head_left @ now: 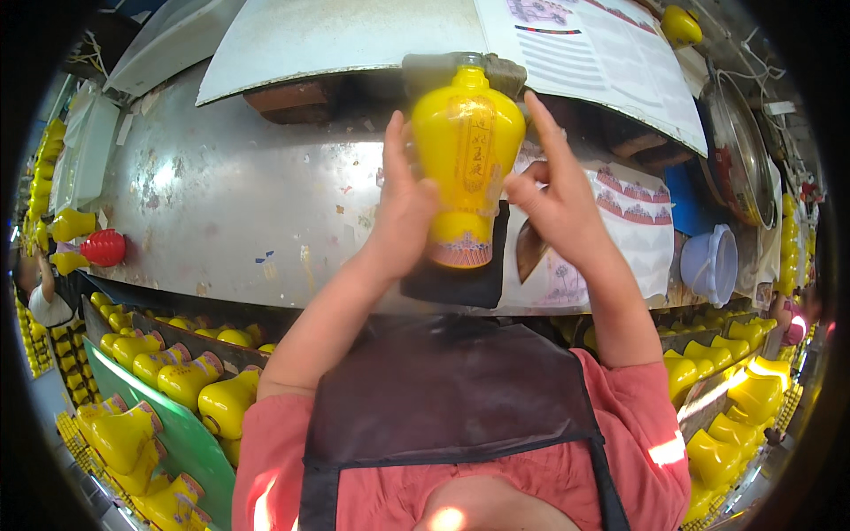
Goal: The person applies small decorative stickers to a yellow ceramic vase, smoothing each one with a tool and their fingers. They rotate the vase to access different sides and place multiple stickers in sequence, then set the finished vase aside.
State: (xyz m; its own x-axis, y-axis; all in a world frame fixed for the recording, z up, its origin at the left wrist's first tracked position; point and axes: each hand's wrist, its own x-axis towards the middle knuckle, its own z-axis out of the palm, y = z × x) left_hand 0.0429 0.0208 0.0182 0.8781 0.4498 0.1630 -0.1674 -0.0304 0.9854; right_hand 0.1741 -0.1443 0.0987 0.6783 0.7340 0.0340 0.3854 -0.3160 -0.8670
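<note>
Bottle (pixel 467 142) between left hand (pixel 403 212) and right hand (pixel 558 199), bin (pixel 164 438) of bottles (pixel 190 380)

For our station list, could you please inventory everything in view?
Main bottle: one, yellow, upper centre
Pad: one, black, near bottle's base
Printed sheets: several, white, right
Worktable: one, silver, centre
Raised board: one, whitish, top
Bucket: one, pale lilac, right
Ribbed vessel: one, red, left
Other bottles: many, yellow, both sides
Panel: one, green, lower left
Containers: two, whitish, upper left
Worker: one, pale top, far left
Apron: one, dark, lower centre
Left grip: one, bare, bottle's left
Right grip: one, bare, bottle's right
</note>
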